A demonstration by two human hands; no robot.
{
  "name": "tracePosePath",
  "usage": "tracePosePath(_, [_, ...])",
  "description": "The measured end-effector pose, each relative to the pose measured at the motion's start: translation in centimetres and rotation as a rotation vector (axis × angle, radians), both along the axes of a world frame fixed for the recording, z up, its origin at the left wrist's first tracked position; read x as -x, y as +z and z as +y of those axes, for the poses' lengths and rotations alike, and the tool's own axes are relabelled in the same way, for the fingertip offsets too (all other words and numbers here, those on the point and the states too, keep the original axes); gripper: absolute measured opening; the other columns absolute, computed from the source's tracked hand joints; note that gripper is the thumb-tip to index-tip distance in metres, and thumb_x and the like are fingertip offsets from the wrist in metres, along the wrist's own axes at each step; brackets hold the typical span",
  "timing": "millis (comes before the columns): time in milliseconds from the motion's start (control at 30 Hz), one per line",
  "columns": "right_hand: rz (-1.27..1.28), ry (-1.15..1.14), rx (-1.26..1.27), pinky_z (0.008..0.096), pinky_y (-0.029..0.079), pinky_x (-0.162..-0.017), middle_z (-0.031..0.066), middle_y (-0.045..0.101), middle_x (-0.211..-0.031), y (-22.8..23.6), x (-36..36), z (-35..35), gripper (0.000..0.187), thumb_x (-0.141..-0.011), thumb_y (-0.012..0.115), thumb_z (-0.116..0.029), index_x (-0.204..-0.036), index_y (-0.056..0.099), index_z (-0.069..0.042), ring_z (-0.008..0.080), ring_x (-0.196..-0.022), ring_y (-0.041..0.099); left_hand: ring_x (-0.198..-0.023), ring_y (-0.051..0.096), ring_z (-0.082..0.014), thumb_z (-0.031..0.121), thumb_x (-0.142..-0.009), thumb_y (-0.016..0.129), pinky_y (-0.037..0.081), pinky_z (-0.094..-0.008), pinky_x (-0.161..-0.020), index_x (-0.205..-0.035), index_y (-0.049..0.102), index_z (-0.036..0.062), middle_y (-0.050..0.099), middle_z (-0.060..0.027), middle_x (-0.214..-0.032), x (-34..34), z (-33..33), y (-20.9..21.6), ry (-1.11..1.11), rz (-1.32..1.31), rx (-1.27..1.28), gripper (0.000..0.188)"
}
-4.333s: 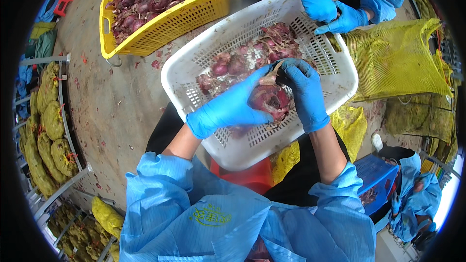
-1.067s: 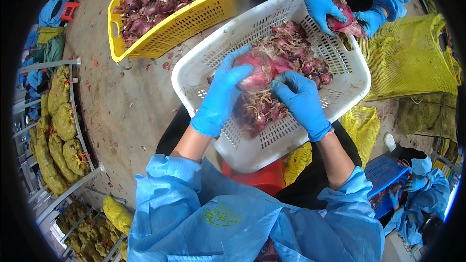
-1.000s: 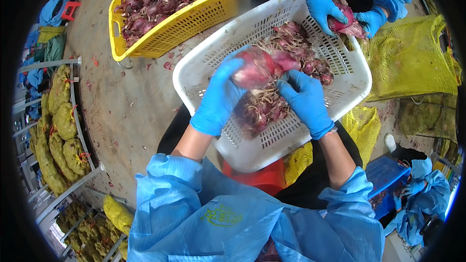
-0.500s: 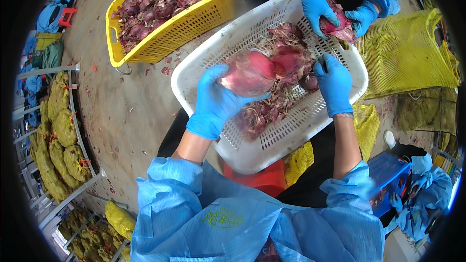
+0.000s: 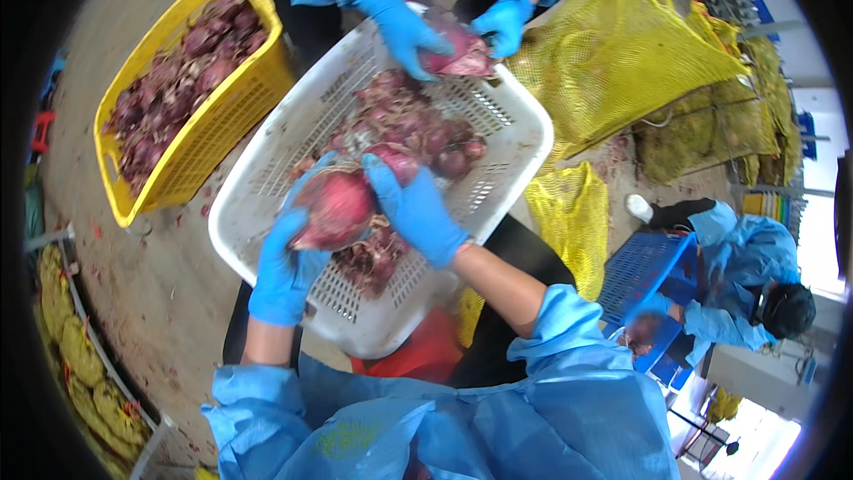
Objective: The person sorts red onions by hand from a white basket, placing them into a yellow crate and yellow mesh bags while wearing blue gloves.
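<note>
My left hand (image 5: 289, 253), in a blue glove, is closed around a large red onion (image 5: 339, 206) over a white slotted crate (image 5: 233, 229). Close beside it, my right hand (image 5: 418, 213), gloved too, has its fingers curled on a smaller red onion (image 5: 394, 162); its thumb is hidden. Beneath both hands, more red onions (image 5: 449, 147) and loose dry skins (image 5: 369, 262) lie in the crate. Across the crate, another person's gloved left and right hands hold a red onion (image 5: 458, 49) above its far rim.
At the left stands a yellow crate (image 5: 191, 147) filled with red onions. Yellow mesh sacks (image 5: 622, 62) lie on the right, near a blue crate (image 5: 644, 276) and a person in blue (image 5: 746, 258). Filled sacks (image 5: 80, 351) sit behind a rail at lower left.
The view has swung to the right. My left hand has turned the large onion, and my right hand has come in close to it, now on a smaller onion.
</note>
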State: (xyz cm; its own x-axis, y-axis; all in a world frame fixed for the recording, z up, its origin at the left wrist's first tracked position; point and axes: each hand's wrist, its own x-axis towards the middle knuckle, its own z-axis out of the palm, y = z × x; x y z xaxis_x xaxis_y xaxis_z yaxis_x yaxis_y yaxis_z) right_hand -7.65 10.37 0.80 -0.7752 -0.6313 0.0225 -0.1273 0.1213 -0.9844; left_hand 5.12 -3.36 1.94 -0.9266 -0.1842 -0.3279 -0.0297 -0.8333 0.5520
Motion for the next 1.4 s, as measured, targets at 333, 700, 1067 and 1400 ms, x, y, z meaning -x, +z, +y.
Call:
tracePosePath(333, [-0.143, 0.153, -0.369, 0.0427, 0.052, -0.063, 0.0123, 0.066, -0.088, -1.6, 2.8, 1.0, 0.041, -0.092, 0.061, -0.035, -0.124, 0.056, -0.010, 0.0239, -0.071, 0.063, -0.129, 0.047, -0.0334, 0.046, -0.071, 0.074, 0.039, -0.0516, -0.108, -0.144, 0.035, 0.0016, 0.043, -0.0180, -0.144, -1.7, 0.3, 1.2, -0.008, 0.085, 0.026, 0.094])
tracePosePath(700, [0.042, 0.328, -0.032, 0.0371, 0.035, -0.110, 0.0194, 0.042, -0.143, 3.3, 0.4, 3.2, 0.093, -0.075, 0.081, -0.026, -0.148, 0.028, -0.004, 0.0259, -0.132, 0.042, -0.136, 0.038, -0.0295, 0.035, -0.092, 0.058, 0.036, -0.0419, -0.111, -0.148, 0.029, 0.0020, 0.035, -0.0144, -0.149, 2.2, 2.2, -0.3, -0.030, -0.080, 0.262, 0.071])
tracePosePath(1067, [0.947, -0.618, -0.313, 0.0380, 0.045, -0.098, 0.0167, 0.054, -0.120, 19.6, 21.2, 20.3, 0.080, -0.068, 0.080, -0.022, -0.137, 0.045, -0.003, 0.0274, -0.112, 0.056, -0.108, 0.062, -0.0301, 0.030, -0.095, 0.056, 0.053, -0.0439, -0.090, -0.138, 0.045, 0.0019, 0.058, -0.0192, -0.127, 7.0, 3.7, -2.5, -0.320, -0.119, 0.164, 0.053])
tracePosePath(1400, [0.931, -0.974, -0.581, 0.0423, 0.046, -0.095, 0.0186, 0.059, -0.127, 25.3, 40.5, 28.5, 0.059, -0.085, 0.067, -0.042, -0.131, 0.056, -0.007, 0.0325, -0.113, 0.059, -0.108, 0.063, -0.0302, 0.030, -0.094, 0.056, 0.052, -0.0421, -0.092, -0.137, 0.048, 0.0000, 0.060, -0.0184, -0.126, 7.7, 3.4, -3.2, -0.314, -0.126, 0.161, 0.052])
